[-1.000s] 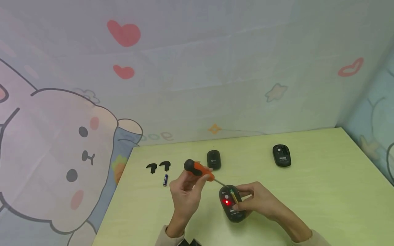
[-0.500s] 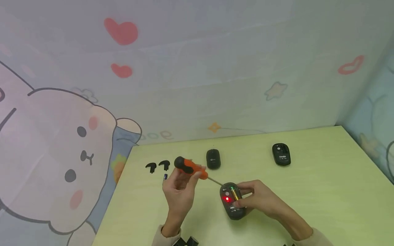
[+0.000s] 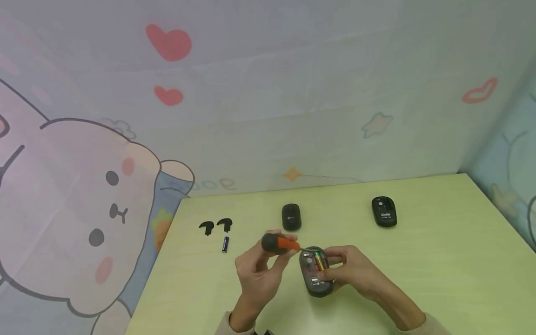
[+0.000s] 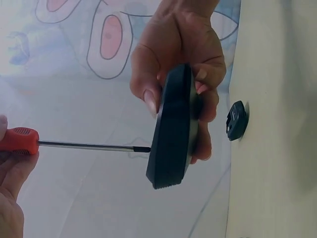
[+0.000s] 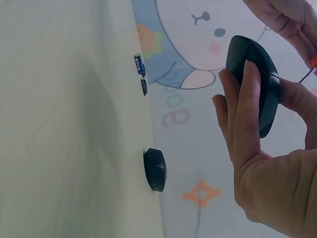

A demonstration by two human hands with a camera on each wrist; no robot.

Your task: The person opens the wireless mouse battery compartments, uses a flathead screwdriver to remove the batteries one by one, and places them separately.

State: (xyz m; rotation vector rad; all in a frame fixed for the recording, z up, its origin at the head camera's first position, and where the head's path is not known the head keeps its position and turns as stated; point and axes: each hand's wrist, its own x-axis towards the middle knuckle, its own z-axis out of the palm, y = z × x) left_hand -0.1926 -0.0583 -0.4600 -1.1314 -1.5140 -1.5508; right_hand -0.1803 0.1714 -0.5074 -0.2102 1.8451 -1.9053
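Observation:
My left hand [image 3: 260, 274] grips the orange and black handle of a screwdriver [image 3: 281, 243]. Its metal shaft points right, and the tip is at the upper end of a black computer mouse [image 3: 316, 284], in the left wrist view at or very near the surface. The mouse is held underside up by my right hand [image 3: 356, 274], thumb on the underside and fingers behind the shell [image 5: 270, 94]. A green and gold battery [image 3: 320, 261] sits in the mouse's slot beside the thumb. A faint red glow shows on the underside.
A second mouse [image 3: 291, 217] lies top up at the back middle of the table [image 3: 439, 260]. Another mouse [image 3: 384, 211] lies underside up at the back right. At the left are two black curved covers [image 3: 224, 224] and a blue battery [image 3: 225, 244].
The screwdriver first drew back left from the mouse, then returned right to its upper end. The mouse's red light now looks dimmer. My right hand keeps its hold.

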